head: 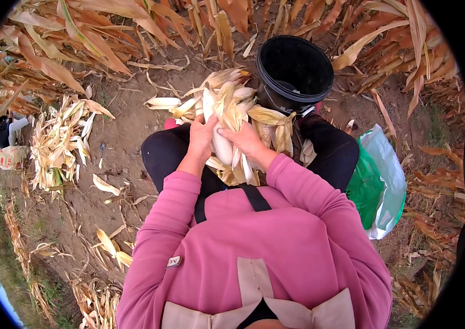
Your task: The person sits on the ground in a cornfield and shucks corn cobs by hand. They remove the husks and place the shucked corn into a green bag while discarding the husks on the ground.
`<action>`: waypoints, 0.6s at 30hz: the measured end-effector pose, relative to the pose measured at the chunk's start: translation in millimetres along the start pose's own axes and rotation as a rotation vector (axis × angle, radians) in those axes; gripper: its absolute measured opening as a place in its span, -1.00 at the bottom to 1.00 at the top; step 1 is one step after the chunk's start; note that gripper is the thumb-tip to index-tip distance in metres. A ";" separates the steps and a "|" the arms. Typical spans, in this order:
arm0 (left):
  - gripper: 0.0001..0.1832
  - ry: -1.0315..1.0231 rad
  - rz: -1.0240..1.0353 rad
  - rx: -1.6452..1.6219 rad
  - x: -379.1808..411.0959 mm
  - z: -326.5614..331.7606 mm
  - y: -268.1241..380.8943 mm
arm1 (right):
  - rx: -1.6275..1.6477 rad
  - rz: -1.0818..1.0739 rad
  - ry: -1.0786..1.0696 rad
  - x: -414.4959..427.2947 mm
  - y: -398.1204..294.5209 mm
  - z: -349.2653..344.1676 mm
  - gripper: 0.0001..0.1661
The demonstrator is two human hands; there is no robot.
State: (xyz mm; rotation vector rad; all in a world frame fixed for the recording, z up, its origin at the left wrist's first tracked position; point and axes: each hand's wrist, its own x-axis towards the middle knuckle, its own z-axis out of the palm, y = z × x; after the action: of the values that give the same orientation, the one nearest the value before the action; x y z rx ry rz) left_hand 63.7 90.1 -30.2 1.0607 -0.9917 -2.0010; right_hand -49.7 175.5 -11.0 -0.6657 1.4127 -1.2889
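Observation:
Between my knees I hold a pale ear of corn (222,149) with dry husk hanging loose around it. My left hand (202,139) is closed on the ear's left side, thumb on top. My right hand (245,140) grips it from the right, thumb across the husk leaves (232,109). Just beyond my hands lies a small heap of corn ears, some in pale husk, including an ear (242,93) near the bucket. Stripped husks (275,117) lie beside my right hand, and more lie beneath both hands.
A black plastic bucket (269,92) stands just beyond my right knee. A green and white sack (374,185) lies to my right. At left is a husk pile (59,142), with a person (6,130) behind it beside a woven sack (8,157). Dry cornstalks (105,33) stand ahead.

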 end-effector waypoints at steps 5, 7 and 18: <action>-0.58 -0.092 -0.123 -0.092 -12.5 13.3 10.2 | 0.321 0.122 -0.010 -3.6 -0.3 -7.0 -0.62; -0.55 -0.215 -0.102 -0.315 -15.3 10.1 12.4 | 0.346 0.174 -0.052 2.3 -1.8 -15.3 -0.64; -0.47 -0.309 -0.112 -0.229 -27.0 13.7 22.1 | 0.426 0.171 -0.023 -6.7 -10.9 -26.0 -0.70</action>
State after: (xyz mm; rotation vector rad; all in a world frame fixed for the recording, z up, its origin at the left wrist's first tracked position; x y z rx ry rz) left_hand 68.5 105.3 3.8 0.7106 -0.8421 -2.3551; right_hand -74.5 187.5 -2.3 -0.2659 1.1000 -1.3812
